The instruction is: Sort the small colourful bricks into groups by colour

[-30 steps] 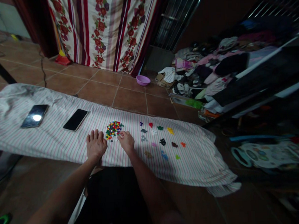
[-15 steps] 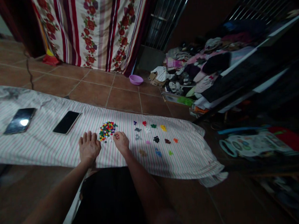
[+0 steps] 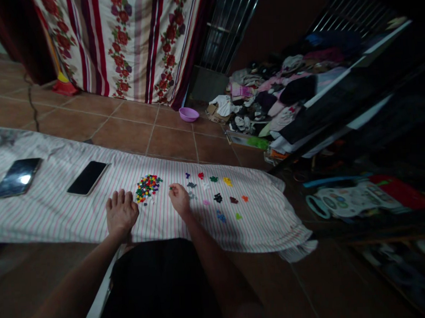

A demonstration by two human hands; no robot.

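A mixed pile of small coloured pieces [image 3: 148, 186] lies on the striped cloth [image 3: 159, 223]. Just left of it, my left hand [image 3: 121, 212] rests flat with its fingers stretched out, holding nothing. My right hand [image 3: 180, 199] is to the right of the pile, thumb and fingers pinched on a small dark green piece [image 3: 171, 187]. Sorted clusters lie farther right, among them green pieces [image 3: 213, 179], yellow pieces [image 3: 228, 181], black pieces [image 3: 218, 197] and blue pieces [image 3: 220, 216]. Red pieces [image 3: 201, 175] sit at the back. My right wrist and forearm hide some cloth.
Two dark-screened devices, a phone [image 3: 87, 178] and a larger tablet-like one [image 3: 17, 177], lie on the left. Beyond the cloth's edge, a purple basin [image 3: 189, 114] stands on the tiled floor. A heap of clothes [image 3: 262, 97] lies at the back right.
My right hand has moved right, away from the mixed pile, with the small green piece between its fingertips. My left hand stays flat beside the pile. The whole view has shifted slightly.
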